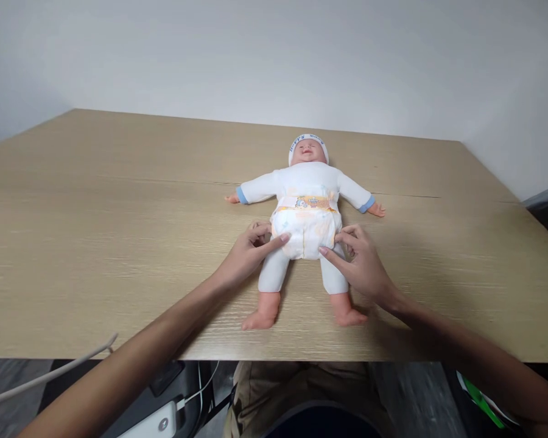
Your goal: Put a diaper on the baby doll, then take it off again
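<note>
A baby doll [308, 173] in a white suit with blue cuffs and a printed cap lies on its back, head away from me, arms spread and legs apart. Around its waist and hips is a white diaper [305, 226] with an orange patterned band across the front. My left hand [256, 246] pinches the diaper's edge at the left leg opening, thumb on top and fingers curled at the side. At the opposite leg opening my right hand [355, 258] grips the other edge between thumb and fingers. Some fingertips are hidden by the diaper and the doll.
The doll lies on a light wooden table [95, 255] with a seam across it, against a pale wall [256, 55]. A grey cable [50, 377] rises at the near left edge. Below sits a white device [158, 423] with a plugged-in cord. A dark object stands at far right.
</note>
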### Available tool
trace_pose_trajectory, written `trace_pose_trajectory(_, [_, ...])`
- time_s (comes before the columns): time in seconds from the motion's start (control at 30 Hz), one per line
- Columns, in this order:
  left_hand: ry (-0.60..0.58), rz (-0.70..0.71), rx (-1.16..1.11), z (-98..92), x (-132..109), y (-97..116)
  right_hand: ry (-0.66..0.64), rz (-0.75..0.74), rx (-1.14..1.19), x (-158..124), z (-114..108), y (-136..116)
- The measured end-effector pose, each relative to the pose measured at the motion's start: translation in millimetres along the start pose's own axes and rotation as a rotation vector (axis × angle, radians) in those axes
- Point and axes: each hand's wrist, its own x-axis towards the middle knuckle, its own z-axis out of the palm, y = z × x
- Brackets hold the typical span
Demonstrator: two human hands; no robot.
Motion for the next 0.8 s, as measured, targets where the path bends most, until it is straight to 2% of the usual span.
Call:
trace_pose_trajectory(0.2, [-0.029, -0.037, 0.024, -6.9, -3, -1, -0.087, -0.010, 0.026, -13, -18, 5])
trace_pose_trajectory(0.33, [0.085, 0.019, 0.067, -16.7, 5, -1, -0.083, 0.051, 0.049, -10, -39, 10])
trace_pose_trajectory(0.4, [0.152, 0.119, 0.115, -19.5, 18, 1, -0.028, 0.027, 0.083, 6, -45, 15])
trace_pose_trajectory(0.47, [0.171, 0.237, 0.150, -19.4, 37, 5, 0.020, -0.050, 0.122, 31, -46, 20])
trace_pose_trajectory(0.53, [0.134, 0.314, 0.160, -16.7, 57, 9, 0.029, -0.132, 0.150, 59, -42, 26])
trace_pose_trajectory(0.63, [0.067, 0.382, 0.150, -9.7, 79, 12, -0.024, -0.262, 0.134, 91, -30, 35])
trace_pose_trajectory(0.73, [0.072, 0.456, 0.159, -3.2, 87, 9, -0.056, -0.385, 0.099, 104, -17, 43])
trace_pose_trajectory(0.8, [0.080, 0.475, 0.167, -0.6, 87, 6, -0.067, -0.414, 0.111, 106, -12, 47])
